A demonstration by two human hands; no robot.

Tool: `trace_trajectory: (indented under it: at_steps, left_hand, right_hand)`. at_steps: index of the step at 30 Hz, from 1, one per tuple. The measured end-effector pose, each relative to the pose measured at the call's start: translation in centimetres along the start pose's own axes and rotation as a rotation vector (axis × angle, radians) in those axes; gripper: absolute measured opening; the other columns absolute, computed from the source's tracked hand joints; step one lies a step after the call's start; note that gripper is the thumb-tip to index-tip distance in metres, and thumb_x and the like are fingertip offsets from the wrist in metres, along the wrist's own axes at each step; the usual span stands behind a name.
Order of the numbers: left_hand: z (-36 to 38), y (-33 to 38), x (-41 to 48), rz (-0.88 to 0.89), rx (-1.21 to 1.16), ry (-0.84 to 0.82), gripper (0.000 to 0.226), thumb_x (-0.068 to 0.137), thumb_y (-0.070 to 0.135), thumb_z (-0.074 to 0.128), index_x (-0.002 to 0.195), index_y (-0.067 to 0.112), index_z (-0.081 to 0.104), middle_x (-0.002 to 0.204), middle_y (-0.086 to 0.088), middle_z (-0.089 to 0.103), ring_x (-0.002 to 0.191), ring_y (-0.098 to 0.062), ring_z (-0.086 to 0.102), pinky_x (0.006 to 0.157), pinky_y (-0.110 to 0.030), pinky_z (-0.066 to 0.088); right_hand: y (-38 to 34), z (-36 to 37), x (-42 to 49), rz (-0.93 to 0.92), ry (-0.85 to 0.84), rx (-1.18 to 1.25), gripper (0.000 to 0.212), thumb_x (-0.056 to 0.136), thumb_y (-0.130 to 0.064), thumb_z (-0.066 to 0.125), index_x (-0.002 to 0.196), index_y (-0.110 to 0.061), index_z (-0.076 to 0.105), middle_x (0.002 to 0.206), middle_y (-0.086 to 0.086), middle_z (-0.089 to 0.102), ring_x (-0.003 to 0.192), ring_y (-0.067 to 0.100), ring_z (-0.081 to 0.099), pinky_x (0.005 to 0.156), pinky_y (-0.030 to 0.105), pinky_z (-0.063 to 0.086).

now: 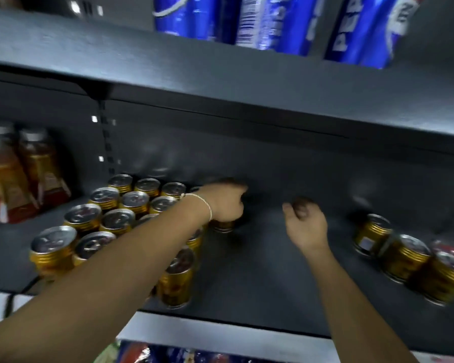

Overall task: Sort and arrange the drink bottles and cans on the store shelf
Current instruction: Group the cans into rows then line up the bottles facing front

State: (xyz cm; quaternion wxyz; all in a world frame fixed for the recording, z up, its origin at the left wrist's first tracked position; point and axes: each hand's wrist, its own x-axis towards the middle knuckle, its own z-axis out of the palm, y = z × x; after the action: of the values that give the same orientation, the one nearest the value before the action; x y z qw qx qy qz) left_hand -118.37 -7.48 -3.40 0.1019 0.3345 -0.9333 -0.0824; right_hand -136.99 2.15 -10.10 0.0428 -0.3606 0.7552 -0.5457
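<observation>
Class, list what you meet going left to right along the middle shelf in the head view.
Bottles → can block → left hand gripping a can → right hand → loose cans.

Glossy gold metal cans (110,221) with silvery tops stand on a matt, dark grey metal shelf (260,271).

Light was dim and cool; glare sat on the gold cans' lids (108,205). Motion blur softened everything, and the edges bowed, perhaps from the wide lens.
</observation>
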Motion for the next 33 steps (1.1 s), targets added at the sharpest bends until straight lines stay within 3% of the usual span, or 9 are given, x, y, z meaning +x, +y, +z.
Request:
trace_trajectory:
  at_steps: [2,6,9,13,17,21,27,30,33]
  left_hand:
    - [1.2,3.0,1.1,0.055,-0.042,0.015,0.044,0.091,0.019,0.044,0.134,0.013,0.051,0.142,-0.012,0.051,0.128,-0.031,0.048,0.107,-0.036,0.039]
    - [4.2,8.5,2.6,0.119,-0.164,-0.004,0.048,0.09,0.018,0.047,0.138,0.012,0.049,0.141,-0.01,0.051,0.129,-0.03,0.048,0.107,-0.035,0.04]
    - [6.2,12.2,3.4,0.144,-0.218,-0.026,0.047,0.089,0.016,0.048,0.136,0.011,0.049,0.139,-0.011,0.05,0.128,-0.03,0.047,0.106,-0.036,0.04]
    - [8.5,16.1,4.4,0.156,-0.258,-0.034,0.044,0.089,0.013,0.049,0.132,0.005,0.051,0.136,-0.014,0.052,0.125,-0.03,0.048,0.103,-0.03,0.04]
    - [9.9,18.0,4.7,0.13,-0.265,-0.033,0.053,0.09,0.014,0.049,0.142,0.007,0.044,0.144,-0.013,0.047,0.131,-0.028,0.044,0.108,-0.026,0.034]
    - [11.0,18.0,4.7,0.085,-0.27,-0.049,0.046,0.088,0.016,0.049,0.134,0.007,0.049,0.138,-0.013,0.051,0.126,-0.031,0.048,0.104,-0.037,0.042]
    - [11.5,17.1,4.8,0.003,-0.323,-0.064,0.057,0.093,0.022,0.05,0.147,0.012,0.037,0.148,-0.01,0.043,0.135,-0.026,0.04,0.11,-0.026,0.032]
    - [11.4,16.5,5.0,-0.061,-0.416,-0.059,0.065,0.09,0.031,0.062,0.146,0.011,0.036,0.146,-0.008,0.046,0.134,-0.024,0.043,0.108,-0.024,0.033]
    - [10.5,15.4,4.6,-0.074,-0.772,-0.11,0.064,0.075,0.02,0.081,0.13,0.015,0.05,0.124,-0.002,0.064,0.115,-0.019,0.061,0.103,-0.036,0.046]
  right_hand:
    - [1.0,-3.1,1.1,-0.015,0.002,-0.1,0.027,0.091,-0.026,0.066,0.093,0.0,0.06,0.088,0.014,0.066,0.08,0.024,0.057,0.074,0.027,0.038]
    - [3.2,-8.4,4.0,-0.075,-0.004,-0.378,0.025,0.09,-0.024,0.064,0.103,-0.004,0.065,0.099,0.016,0.067,0.101,0.035,0.06,0.083,0.031,0.043]
    - [5.1,-11.7,6.0,-0.145,-0.005,-0.542,0.032,0.089,-0.022,0.062,0.116,-0.005,0.064,0.105,0.019,0.066,0.104,0.04,0.06,0.088,0.039,0.049]
    - [7.2,-14.4,8.7,-0.165,-0.107,-0.814,0.035,0.09,-0.028,0.056,0.12,-0.01,0.057,0.114,0.016,0.06,0.104,0.038,0.057,0.084,0.037,0.049]
    - [8.3,-15.6,11.1,-0.1,-0.275,-0.959,0.033,0.093,-0.034,0.052,0.115,-0.011,0.06,0.119,0.014,0.062,0.106,0.034,0.059,0.086,0.036,0.052]
    - [8.8,-15.8,12.1,-0.098,-0.351,-0.915,0.03,0.09,-0.033,0.055,0.113,-0.014,0.059,0.118,0.012,0.062,0.105,0.032,0.059,0.079,0.03,0.048]
    - [7.4,-14.8,10.8,-0.24,-0.366,-0.732,0.014,0.084,-0.024,0.061,0.096,-0.016,0.064,0.104,0.004,0.066,0.104,0.032,0.062,0.082,0.027,0.049]
    - [5.6,-14.4,9.6,-0.155,-0.361,-0.405,0.04,0.081,-0.019,0.076,0.12,-0.019,0.066,0.118,-0.001,0.065,0.112,0.019,0.063,0.088,0.018,0.045]
    - [3.4,-14.6,7.8,-0.026,-0.454,0.16,0.045,0.077,-0.003,0.08,0.111,-0.028,0.066,0.116,0.0,0.07,0.092,0.002,0.067,0.071,0.014,0.054]
